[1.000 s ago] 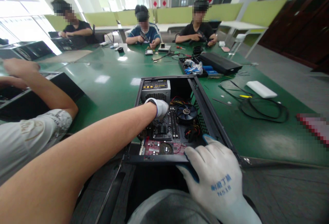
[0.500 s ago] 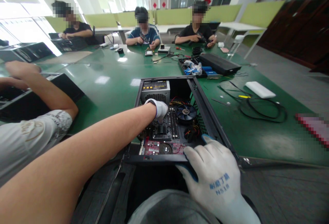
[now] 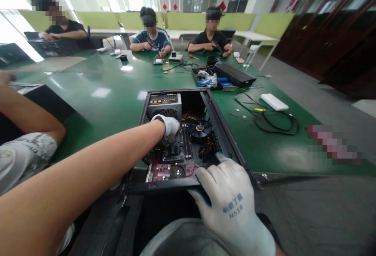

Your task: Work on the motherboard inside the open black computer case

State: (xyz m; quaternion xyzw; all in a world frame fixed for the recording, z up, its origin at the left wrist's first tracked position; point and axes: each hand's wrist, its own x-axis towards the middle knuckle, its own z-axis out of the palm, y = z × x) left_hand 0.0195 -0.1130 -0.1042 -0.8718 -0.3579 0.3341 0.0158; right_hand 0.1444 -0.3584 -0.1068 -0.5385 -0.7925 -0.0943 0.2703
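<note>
Computer case (image 3: 226,130) lies in front of us, open side up, its long axis seeming to run away from us (though the view foreshortens it). Our left hand (image 3: 171,127) reaches in over the left wall and is the nearer one to the motherboard (image 3: 176,149), which spreads below and to the right of the glove. We cannot tell whether those fingers are spread or pinching something, since their tips are hidden. Just beyond them stands the power supply (image 3: 164,109), and to their right sits the CPU cooler fan (image 3: 200,128). Our right hand (image 3: 226,193) bends its fingers over the near rim, thumb underneath, close to the red expansion card (image 3: 164,172).

Beneath the case is a green table (image 3: 117,111), whose near edge the case seems to overhang. Farther off we see a black tray with gloves (image 3: 195,76) and a white oblong box (image 3: 274,102). Three co-workers sit opposite, another person's arm (image 3: 32,111) shows at left, and yellow-green partitions (image 3: 96,21) cross the room behind.
</note>
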